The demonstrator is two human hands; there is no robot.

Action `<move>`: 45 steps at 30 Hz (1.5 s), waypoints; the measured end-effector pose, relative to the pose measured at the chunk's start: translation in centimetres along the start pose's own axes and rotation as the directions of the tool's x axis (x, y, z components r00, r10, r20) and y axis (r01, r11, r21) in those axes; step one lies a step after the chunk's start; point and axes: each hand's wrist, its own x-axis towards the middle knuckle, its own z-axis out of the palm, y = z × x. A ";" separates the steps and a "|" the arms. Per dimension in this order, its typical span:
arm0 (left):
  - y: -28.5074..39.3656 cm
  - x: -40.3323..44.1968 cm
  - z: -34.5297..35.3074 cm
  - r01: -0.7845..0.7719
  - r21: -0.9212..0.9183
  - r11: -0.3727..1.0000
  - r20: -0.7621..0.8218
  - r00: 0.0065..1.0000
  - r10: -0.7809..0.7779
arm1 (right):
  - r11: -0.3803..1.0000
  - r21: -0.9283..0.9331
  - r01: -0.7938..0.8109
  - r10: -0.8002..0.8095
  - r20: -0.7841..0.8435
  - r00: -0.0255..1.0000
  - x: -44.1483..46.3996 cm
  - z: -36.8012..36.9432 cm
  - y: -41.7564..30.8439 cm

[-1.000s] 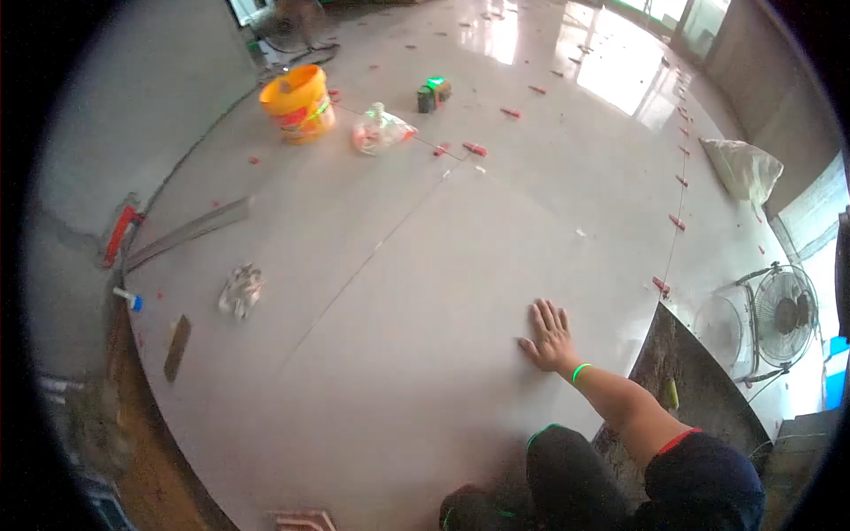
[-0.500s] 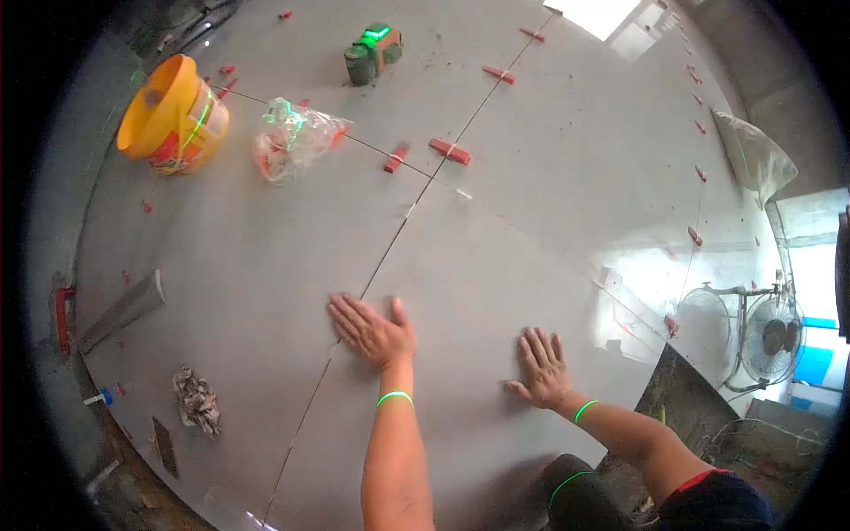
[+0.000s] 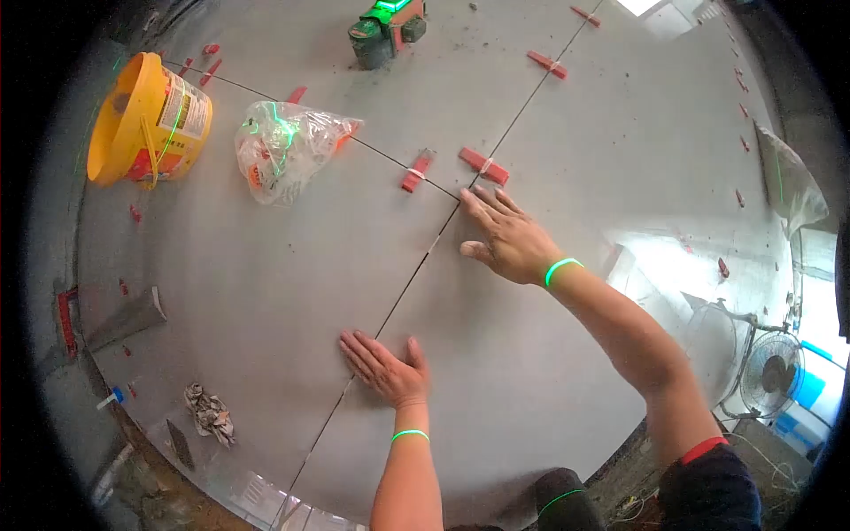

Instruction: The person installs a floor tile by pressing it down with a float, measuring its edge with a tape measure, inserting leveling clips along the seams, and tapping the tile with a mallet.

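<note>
My left hand (image 3: 390, 370) lies flat with fingers stretched, palm down on a large grey floor tile (image 3: 505, 380). Its fingertips reach across the narrow joint on the left. Further up, my right hand (image 3: 512, 237) is spread near the corner where the joints meet. Its fingertips are close to a red tile-levelling wedge (image 3: 484, 166) set in a white clip; whether they touch it I cannot tell. A second red wedge (image 3: 418, 169) straddles the side joint. Neither hand holds anything. A green laser line crosses both wrists.
A lit laser level (image 3: 387, 34) stands at the top. To the left are a yellow bucket (image 3: 152, 121), a clear plastic bag (image 3: 288, 150) with orange-red contents and crumpled paper (image 3: 209, 414). A fan (image 3: 772, 373) stands right, beyond more wedges. A rough floor edge (image 3: 624, 456) lies lower right.
My right hand has moved up and left across the tile to the joint corner near the wedge. My left hand stays flat by the joint. The view has shifted slightly.
</note>
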 end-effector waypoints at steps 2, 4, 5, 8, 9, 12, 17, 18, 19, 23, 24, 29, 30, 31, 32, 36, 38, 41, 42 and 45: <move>0.1 0.2 -0.1 0.007 0.004 1.000 0.018 1.000 -0.007 | 0.999 0.037 0.001 0.000 -0.006 1.000 0.9 0.0 -0.1; 0.2 0.2 -0.4 0.012 0.005 1.000 0.038 0.999 -0.012 | 0.994 0.096 -0.046 0.042 0.039 0.998 1.1 -0.6 -0.1; 0.3 0.3 -0.6 0.012 0.007 1.000 0.047 0.999 -0.013 | 0.994 0.096 -0.046 0.042 0.042 0.998 0.8 -0.7 0.1; 0.2 0.6 -0.4 0.009 0.012 1.000 0.052 0.999 -0.010 | 0.993 0.091 -0.073 0.066 0.079 0.995 0.6 -1.1 0.2; 0.2 0.5 -0.3 0.004 0.016 1.000 0.048 0.999 -0.004 | 0.994 0.090 -0.066 0.059 0.079 0.995 1.1 -1.3 -0.1; 0.3 0.5 -0.3 -0.001 0.017 1.000 0.027 1.000 0.001 | 0.998 0.066 0.008 -0.014 0.097 0.995 3.0 -1.0 -0.4; 0.2 0.6 -0.5 -0.011 0.035 0.999 0.047 0.999 0.009 | 0.997 -0.009 -0.075 0.076 0.068 0.995 4.0 -1.0 -0.1; 0.3 0.7 -0.6 -0.011 0.052 0.999 0.047 0.999 0.009 | 0.997 -0.010 -0.076 0.076 0.067 0.995 3.6 -0.6 -0.4; 0.4 0.9 -0.7 -0.013 0.051 0.999 0.043 0.999 0.010 | 1.000 -0.023 0.010 -0.007 0.085 0.996 3.1 -0.2 -0.8; 0.4 0.7 -0.6 -0.020 0.041 0.999 0.051 0.999 0.017 | 0.998 0.002 -0.056 0.055 0.093 0.994 3.7 -0.7 -0.5; 0.3 0.7 -0.6 -0.021 0.053 0.998 0.051 0.999 0.018 | 0.992 -0.002 -0.123 0.123 0.038 0.992 3.9 -0.6 -0.5; 0.4 0.8 -0.7 -0.031 0.037 0.999 0.044 0.999 0.029 | 0.999 -0.033 -0.021 0.025 0.114 0.993 3.6 -0.4 -1.2; 0.5 0.9 -0.7 -0.031 0.022 0.999 0.037 0.999 0.030 | 0.998 -0.041 -0.039 0.043 0.110 0.993 3.6 -0.4 -1.2; 0.6 0.9 -0.7 -0.035 0.022 0.999 0.036 0.999 0.034 | 0.997 -0.047 -0.057 0.062 0.106 0.992 3.5 -0.5 -1.1; 0.6 0.8 -0.7 -0.034 0.009 0.999 0.043 0.999 0.033 | 0.996 -0.054 -0.077 0.082 0.101 0.992 3.5 -0.7 -1.3; 0.5 0.7 -0.3 -0.032 -0.049 0.998 0.027 0.999 0.034 | 0.981 -0.011 -0.195 0.190 0.281 0.941 0.9 -3.2 -0.6; 0.5 0.6 -0.3 -0.030 -0.051 0.998 0.034 0.999 0.032 | 0.982 -0.011 -0.191 0.186 0.274 0.944 0.2 -2.8 0.1; 0.5 0.6 -0.4 -0.041 -0.038 0.998 0.041 0.998 0.042 | 0.978 0.032 -0.205 0.190 0.259 0.947 1.2 -2.7 -0.3; 0.4 0.7 -0.3 -0.045 -0.033 0.998 0.044 0.998 0.047 | 0.985 0.053 -0.163 0.148 0.218 0.965 1.6 -1.9 0.2; 0.3 0.7 0.0 -0.076 -0.051 0.996 0.001 0.997 0.076 | 0.989 0.065 -0.136 0.123 0.175 0.977 0.9 -1.6 0.6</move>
